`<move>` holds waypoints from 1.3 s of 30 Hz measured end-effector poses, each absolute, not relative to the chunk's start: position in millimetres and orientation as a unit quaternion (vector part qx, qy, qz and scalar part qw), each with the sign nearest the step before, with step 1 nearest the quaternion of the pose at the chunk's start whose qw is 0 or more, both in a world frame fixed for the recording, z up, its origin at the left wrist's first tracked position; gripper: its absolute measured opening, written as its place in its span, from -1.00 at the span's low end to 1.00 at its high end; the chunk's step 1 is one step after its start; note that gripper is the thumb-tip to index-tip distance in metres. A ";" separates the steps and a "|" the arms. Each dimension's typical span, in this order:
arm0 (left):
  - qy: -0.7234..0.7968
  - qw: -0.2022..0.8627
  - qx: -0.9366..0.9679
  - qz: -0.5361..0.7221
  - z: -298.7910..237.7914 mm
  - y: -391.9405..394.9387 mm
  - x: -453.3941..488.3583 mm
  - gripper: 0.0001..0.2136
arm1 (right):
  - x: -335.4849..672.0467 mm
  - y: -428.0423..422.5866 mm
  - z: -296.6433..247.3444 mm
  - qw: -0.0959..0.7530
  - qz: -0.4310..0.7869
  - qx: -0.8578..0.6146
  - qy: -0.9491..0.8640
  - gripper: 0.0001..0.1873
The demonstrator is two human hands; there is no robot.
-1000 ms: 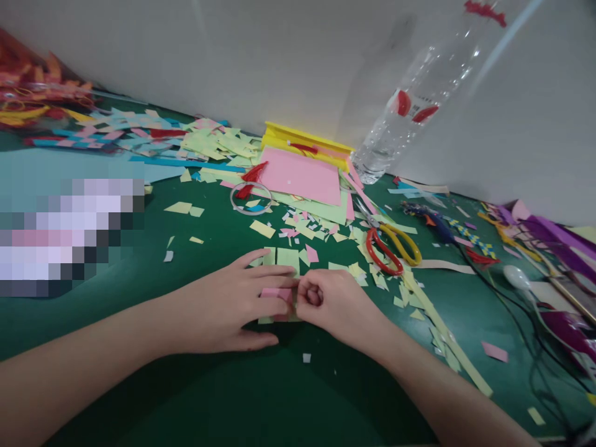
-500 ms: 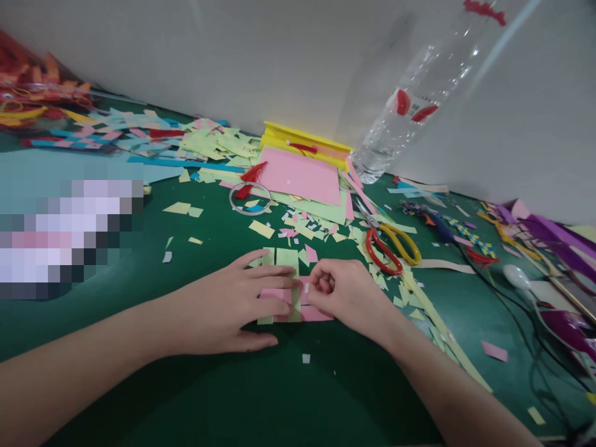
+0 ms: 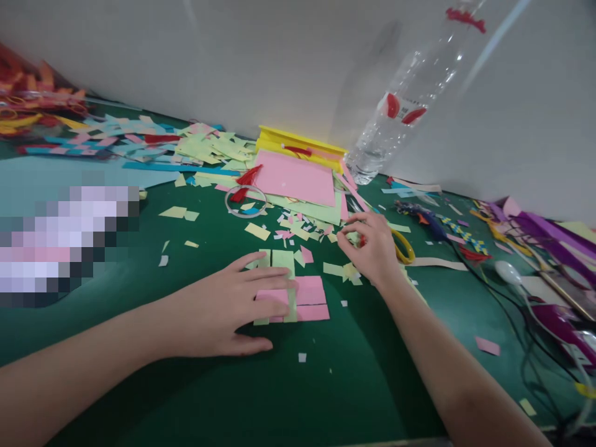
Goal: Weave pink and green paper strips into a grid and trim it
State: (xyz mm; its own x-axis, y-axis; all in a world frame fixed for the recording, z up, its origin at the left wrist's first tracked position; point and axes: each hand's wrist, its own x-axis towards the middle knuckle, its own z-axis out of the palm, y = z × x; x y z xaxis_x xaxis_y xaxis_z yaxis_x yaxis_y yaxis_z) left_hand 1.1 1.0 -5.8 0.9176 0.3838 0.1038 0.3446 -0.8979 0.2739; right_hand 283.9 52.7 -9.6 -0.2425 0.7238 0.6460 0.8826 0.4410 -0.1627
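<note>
My left hand [image 3: 233, 298] lies flat, fingers spread, on a small woven piece of paper strips. Its light green strips [image 3: 283, 264] run away from me, and its pink strips [image 3: 311, 290] run crosswise, sticking out to the right. My right hand [image 3: 370, 245] is off the weave, over paper scraps and the scissors, with thumb and fingertips drawn together. Whether a scrap is between them I cannot make out. Partly hidden behind that hand are the scissors, whose yellow handle [image 3: 404, 247] shows. A short pale green strip [image 3: 334, 269] lies left of the right wrist.
Pink paper sheets [image 3: 295, 177] lie at the back before a yellow folded holder [image 3: 302, 146]. A clear bottle [image 3: 395, 118] leans at the wall. Near the sheets is a clear ring [image 3: 246, 201]. A glue gun [image 3: 563, 326] and cords lie right; a blurred-out object [image 3: 69, 236] lies left.
My right hand has moved from the pink strips up and right to the scissors and scraps, uncovering the weave's right end. My left hand stays on the weave. The view has shifted slightly.
</note>
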 end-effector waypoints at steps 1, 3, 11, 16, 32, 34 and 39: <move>0.185 0.123 0.972 0.081 -5.7 1.1 1.3 -0.67 | 282.2 51.4 -8.1 0.359 -0.132 -0.502 -0.776 -0.85; 0.176 0.117 0.973 0.090 -5.3 1.2 2.1 -0.62 | 275.5 45.6 -3.2 0.405 -0.151 -0.461 -0.775 -0.94; 0.171 0.107 0.975 0.090 -4.5 0.5 3.7 -0.42 | 254.7 7.0 -0.1 0.356 -0.094 -0.316 -0.874 -0.78; 0.189 0.128 0.969 0.091 -4.1 -0.5 4.4 -0.40 | 261.0 -4.3 1.1 0.355 -0.002 -0.314 -0.881 -0.75; 0.205 0.081 0.970 0.101 -5.4 4.4 5.4 -0.47 | 262.6 -1.3 5.8 0.234 0.063 -0.263 -0.934 -0.86; 0.198 0.073 0.973 0.092 -5.8 5.2 6.3 -0.47 | 264.5 0.9 5.3 0.236 0.079 -0.253 -0.935 -0.80; 0.180 0.082 0.979 0.051 -5.1 5.2 6.4 -0.40 | 267.7 2.5 1.8 0.243 0.113 -0.248 -0.931 -0.72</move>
State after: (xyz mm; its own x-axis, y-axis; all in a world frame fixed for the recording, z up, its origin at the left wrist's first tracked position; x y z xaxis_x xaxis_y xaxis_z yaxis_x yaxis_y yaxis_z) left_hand 6.4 5.2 -5.1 0.9300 0.3609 0.0700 0.3444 -0.9218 0.1781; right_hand 267.7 2.5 1.8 -0.7589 0.5170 0.3959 0.4068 0.8512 -0.3316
